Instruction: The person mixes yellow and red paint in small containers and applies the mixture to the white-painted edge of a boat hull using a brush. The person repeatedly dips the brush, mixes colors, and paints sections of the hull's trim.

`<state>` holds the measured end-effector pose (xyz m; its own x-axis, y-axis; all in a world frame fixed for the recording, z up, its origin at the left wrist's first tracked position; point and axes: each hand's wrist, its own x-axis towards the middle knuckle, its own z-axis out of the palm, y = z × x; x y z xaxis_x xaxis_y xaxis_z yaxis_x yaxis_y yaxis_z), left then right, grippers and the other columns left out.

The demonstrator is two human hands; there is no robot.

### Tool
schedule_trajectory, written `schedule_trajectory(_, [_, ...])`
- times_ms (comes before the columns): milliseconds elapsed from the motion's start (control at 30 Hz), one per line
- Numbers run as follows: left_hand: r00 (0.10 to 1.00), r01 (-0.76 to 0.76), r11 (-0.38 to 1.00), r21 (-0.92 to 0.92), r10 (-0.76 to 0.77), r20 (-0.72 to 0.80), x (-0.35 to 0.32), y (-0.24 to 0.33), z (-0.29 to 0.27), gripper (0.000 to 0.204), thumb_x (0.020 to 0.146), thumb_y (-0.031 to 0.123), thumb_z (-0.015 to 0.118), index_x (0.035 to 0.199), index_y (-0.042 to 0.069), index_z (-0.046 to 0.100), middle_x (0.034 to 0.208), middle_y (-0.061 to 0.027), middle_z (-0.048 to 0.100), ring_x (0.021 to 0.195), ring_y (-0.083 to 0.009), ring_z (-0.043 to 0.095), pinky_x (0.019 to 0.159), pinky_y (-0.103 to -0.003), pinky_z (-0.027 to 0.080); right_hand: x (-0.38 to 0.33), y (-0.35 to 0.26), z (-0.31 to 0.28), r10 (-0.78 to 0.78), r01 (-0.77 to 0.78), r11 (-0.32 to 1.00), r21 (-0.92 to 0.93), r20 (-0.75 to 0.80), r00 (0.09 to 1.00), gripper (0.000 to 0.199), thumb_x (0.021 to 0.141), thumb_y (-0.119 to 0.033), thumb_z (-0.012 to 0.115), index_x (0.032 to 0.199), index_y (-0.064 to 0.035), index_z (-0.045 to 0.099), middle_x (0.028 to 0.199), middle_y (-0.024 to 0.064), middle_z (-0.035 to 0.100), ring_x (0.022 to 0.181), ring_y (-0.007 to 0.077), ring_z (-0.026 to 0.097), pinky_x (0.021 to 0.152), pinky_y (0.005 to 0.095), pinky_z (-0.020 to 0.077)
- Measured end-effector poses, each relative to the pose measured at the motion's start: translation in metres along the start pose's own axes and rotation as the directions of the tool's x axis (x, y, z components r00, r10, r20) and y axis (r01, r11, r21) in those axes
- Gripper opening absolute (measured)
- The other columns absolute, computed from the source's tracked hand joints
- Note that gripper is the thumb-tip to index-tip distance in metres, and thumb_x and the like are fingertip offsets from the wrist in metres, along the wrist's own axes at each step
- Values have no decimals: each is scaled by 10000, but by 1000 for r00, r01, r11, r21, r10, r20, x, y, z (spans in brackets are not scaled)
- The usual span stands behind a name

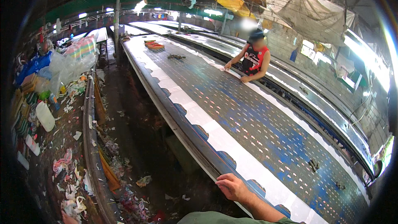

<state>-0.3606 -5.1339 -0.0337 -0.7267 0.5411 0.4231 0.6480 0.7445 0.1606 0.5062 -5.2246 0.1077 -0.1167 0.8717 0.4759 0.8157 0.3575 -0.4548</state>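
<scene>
My right hand (234,187) is at the near edge rail (188,151) of a long printing table, its fingers curled over the rail. Its forearm comes in from the lower right, beside my green shirt (232,218). My left hand is out of view. Beyond the rail, a white strip with a scalloped edge (232,149) runs along the tabletop. The dark, blue-stained table surface (244,108) carries rows of small pale marks.
Across the table a person (258,56) in a red and black top bends over it, both hands at the far white strip. Small dark clumps (314,165) and a red-orange stack (154,45) lie on the table. At left, scraps (74,201) litter a low platform beside a dark aisle.
</scene>
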Motion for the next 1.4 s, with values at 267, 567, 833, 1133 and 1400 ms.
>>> schedule_trajectory(267, [975, 205, 964, 170, -216, 49, -89, -76, -97, 668, 1047, 495, 738, 1654, 242, 623, 1820, -189, 401, 1556, -461, 514, 1289, -592, 432, 40, -21, 53, -210, 197, 965, 175, 61, 976, 209, 938, -13, 823, 1140, -64, 806, 1196, 137, 777, 1125, 349, 764, 933, 446, 647])
schedule_trajectory(567, [972, 221, 934, -282, -189, 136, -21, 13, 18, 384, 1126, 199, 624, 1490, 104, 701, 1498, -191, 669, 1328, -456, 659, 1093, -569, 545, 32, -50, 45, -122, 120, 990, 76, 29, 992, 146, 997, 7, 769, 1125, -55, 799, 1208, 206, 770, 1107, 426, 769, 939, 482, 634])
schedule_trajectory(833, [884, 466, 856, -223, -437, 170, -3, 18, -18, 530, 1181, 489, 487, 1246, 85, 824, 1248, -239, 794, 1133, -500, 750, 955, -639, 583, 58, -50, 58, -144, 133, 987, 91, 117, 983, 173, 964, 31, 772, 1121, -36, 796, 1162, 196, 772, 1089, 401, 766, 952, 480, 630])
schedule_trajectory(1133, [987, -15, 999, -49, 7, -163, -27, -14, 46, 612, 1023, 155, 690, 1618, 105, 554, 1694, -165, 537, 1585, -421, 471, 1284, -565, 392, 51, -55, 50, -187, 175, 977, 120, 95, 978, 184, 1010, -11, 771, 1185, -68, 783, 1218, 213, 768, 1146, 415, 763, 987, 485, 625])
schedule_trajectory(1400, [934, -37, 999, -10, 38, 356, -77, 50, -31, 743, 1113, 382, 635, 1788, 220, 368, 1886, -130, 267, 1740, -470, 167, 1350, -713, 240, 17, -53, 54, -218, 199, 967, 158, 110, 970, 247, 901, 68, 792, 1122, -43, 798, 1157, 164, 776, 1058, 375, 753, 908, 467, 635])
